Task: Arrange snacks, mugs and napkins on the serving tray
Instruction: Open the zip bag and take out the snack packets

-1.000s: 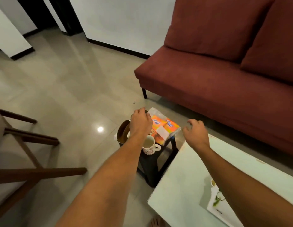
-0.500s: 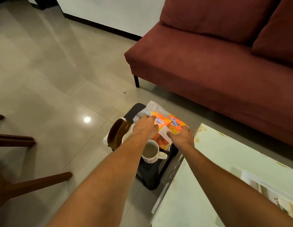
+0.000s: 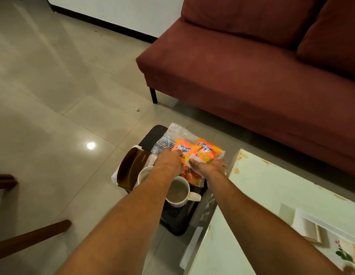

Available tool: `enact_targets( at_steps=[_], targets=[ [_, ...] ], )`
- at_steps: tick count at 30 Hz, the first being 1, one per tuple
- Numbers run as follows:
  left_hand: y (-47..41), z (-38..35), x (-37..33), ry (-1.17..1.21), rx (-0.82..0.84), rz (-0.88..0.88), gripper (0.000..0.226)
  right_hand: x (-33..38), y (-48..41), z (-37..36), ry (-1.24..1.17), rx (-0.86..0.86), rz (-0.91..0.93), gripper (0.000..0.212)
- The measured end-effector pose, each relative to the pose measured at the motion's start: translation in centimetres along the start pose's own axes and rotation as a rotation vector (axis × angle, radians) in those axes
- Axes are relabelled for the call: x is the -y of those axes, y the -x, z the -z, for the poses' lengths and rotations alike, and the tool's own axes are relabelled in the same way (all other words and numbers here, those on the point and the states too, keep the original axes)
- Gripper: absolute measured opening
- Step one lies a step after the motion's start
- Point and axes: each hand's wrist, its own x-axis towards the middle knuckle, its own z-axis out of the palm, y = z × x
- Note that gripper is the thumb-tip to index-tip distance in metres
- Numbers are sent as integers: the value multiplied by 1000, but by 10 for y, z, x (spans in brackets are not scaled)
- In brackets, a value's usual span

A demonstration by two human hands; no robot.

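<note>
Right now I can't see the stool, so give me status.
Both hands, left and right, on the snack bag. Grip unclear. Mug close beneath left forearm.

A small black stool (image 3: 154, 133) on the tiled floor (image 3: 53, 96) carries a brown tray (image 3: 131, 167) at left, two mugs (image 3: 178, 192) near, and orange snack packets (image 3: 194, 151) in clear wrap at far right.

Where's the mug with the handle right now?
The mug sits on the small black stand, below the snack packets, just under the left hand.
</note>
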Motion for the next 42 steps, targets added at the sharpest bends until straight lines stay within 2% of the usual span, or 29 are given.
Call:
enact_targets(
  at_steps=[4, 12, 17, 19, 21, 25, 28, 30, 32, 34, 35, 38, 42],
  targets=[
    [-2, 0, 0, -23, -12, -5, 58, -3, -6, 0, -90, 31, -4, 116],
    [-2, -6, -1, -38, -26, -5, 68, -16, -8, 4, -462, 262, 49, 56],
    [4, -2, -12, 48, -62, -26, 69, -18, 0, 19, -573, 283, 155, 45],
    [8, 8, -27, 140, -94, -50, 78, -15, 10, 33, -575, 198, 253, 49],
    [14, 25, -50, 267, -163, -134, 88, -9, 23, 53, -482, 22, 393, 47],
    [43, 70, -122, 592, -234, -330, 85, 6, 60, 121, -434, -248, 630, 36],
    [74, 103, -180, 684, -230, -446, 92, 20, 87, 191, -404, -370, 767, 29],
    [102, 129, -220, 738, -229, -496, 91, 25, 106, 246, -384, -409, 862, 32],
    [132, 152, -253, 889, -209, -569, 75, 27, 127, 297, -315, -461, 1002, 45],
    [167, 171, -289, 1135, -155, -679, 49, 22, 152, 351, -249, -479, 1116, 51],
    [185, 178, -306, 1278, -87, -727, 44, 18, 164, 379, -208, -479, 1163, 49],
    [240, 195, -349, 1541, 145, -752, 50, 5, 201, 446, -54, -507, 1245, 49],
    [317, 217, -409, 1689, 317, -787, 60, -11, 254, 525, -2, -580, 1354, 45]
  ],
)
